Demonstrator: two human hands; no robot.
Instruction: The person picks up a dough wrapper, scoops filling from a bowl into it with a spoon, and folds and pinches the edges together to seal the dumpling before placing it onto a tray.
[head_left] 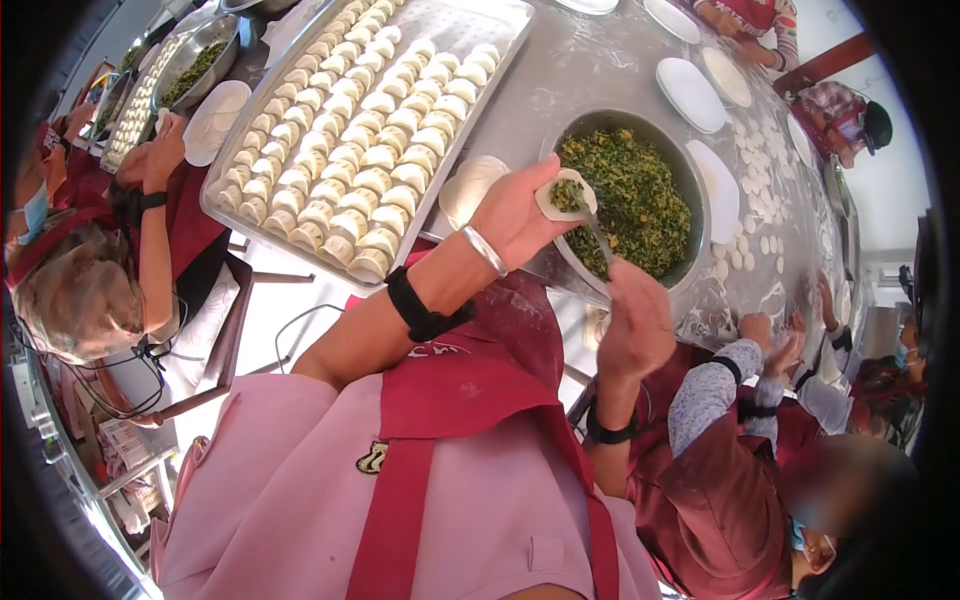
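Note:
My left hand [515,213] holds a round dumpling wrapper [546,205] at the near left rim of a metal bowl [704,215]. A small heap of green filling [568,195] lies on the wrapper. My right hand [638,318] grips the handle of a metal spoon [601,240], whose tip touches the filling on the wrapper. The bowl is full of chopped green and yellow filling [640,200]. Left of the bowl, a stack of wrappers [470,188] lies on the table, partly hidden by my left hand.
A large metal tray [490,28] with rows of folded dumplings [350,150] stands at the left. White plates [690,95] and small dough rounds [760,170] lie on the floured table [560,75] at the right. Co-workers sit close on both sides, one person's sleeve [715,385] at my right.

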